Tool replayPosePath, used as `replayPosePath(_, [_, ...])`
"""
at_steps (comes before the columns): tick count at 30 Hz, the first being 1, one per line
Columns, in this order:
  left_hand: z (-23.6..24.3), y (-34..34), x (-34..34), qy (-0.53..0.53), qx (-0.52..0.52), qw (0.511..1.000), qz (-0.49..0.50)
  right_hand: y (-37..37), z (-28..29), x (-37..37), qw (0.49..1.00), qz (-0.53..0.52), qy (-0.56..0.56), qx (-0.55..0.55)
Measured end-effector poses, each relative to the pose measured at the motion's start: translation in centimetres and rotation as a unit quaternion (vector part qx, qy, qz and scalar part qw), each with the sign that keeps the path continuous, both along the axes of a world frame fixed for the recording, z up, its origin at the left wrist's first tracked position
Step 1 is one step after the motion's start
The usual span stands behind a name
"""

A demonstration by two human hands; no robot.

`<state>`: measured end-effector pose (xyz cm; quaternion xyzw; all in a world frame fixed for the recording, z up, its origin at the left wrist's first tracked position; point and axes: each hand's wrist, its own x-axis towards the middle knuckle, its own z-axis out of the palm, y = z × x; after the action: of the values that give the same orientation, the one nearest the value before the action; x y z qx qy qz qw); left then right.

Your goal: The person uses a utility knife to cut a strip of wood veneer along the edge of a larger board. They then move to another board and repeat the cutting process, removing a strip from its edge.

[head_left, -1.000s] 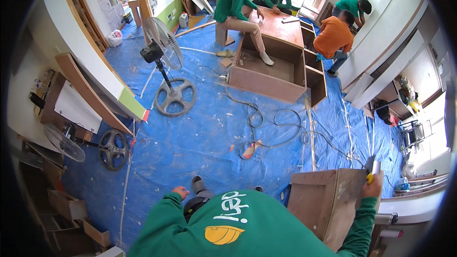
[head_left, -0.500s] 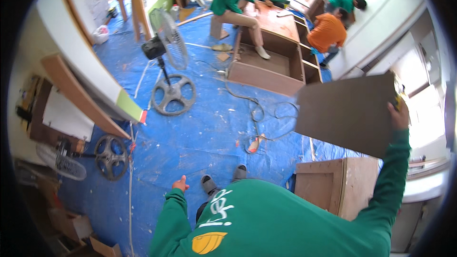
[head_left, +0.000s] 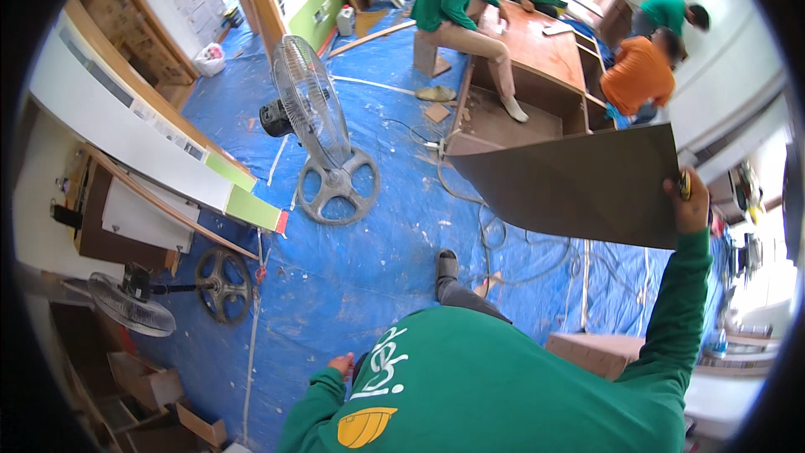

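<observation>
Right hand (head_left: 689, 205) at frame right clamps the dark thin board's (head_left: 579, 189) right edge, long axis stretching leftward; left hand (head_left: 341, 364) hangs empty, fingers loosely apart.

panel (head_left: 579, 189): matt brown wood | floor sheet (head_left: 377, 260): blue plastic, creased

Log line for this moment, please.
right hand: raised, gripping thin brown wooden panel | left hand: low, free | underfoot: blue plastic tarp
</observation>
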<state>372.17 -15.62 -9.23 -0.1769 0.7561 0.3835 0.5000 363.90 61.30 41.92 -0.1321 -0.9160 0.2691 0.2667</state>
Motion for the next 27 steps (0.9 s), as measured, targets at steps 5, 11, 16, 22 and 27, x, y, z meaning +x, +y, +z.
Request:
replayPosePath(5, [2.1,7.0,-5.0,-0.133,0.237,0.846,0.459,0.7,2.3,-14.7,0.991,0.119,-0.047,0.047])
replayPosePath(11, [7.6,15.4,-20.4,-0.074,0.29,0.863,0.407,1.8,4.6,-32.8,0.976,0.202,-0.007,0.081])
replayPosePath(16, [-0.9,16.1,-28.1,0.239,0.066,0.969,0.012,0.3,4.9,-48.3,0.977,0.205,-0.008,0.052])
replayPosePath(22, [0.6,18.2,-39.0,0.23,0.102,0.961,-0.118,-1.9,10.6,-60.9,0.948,0.237,-0.081,0.197])
replayPosePath(27, [9.6,20.3,-43.5,0.025,0.103,0.979,0.175,-6.4,14.2,-66.8,0.93,0.274,-0.092,0.227])
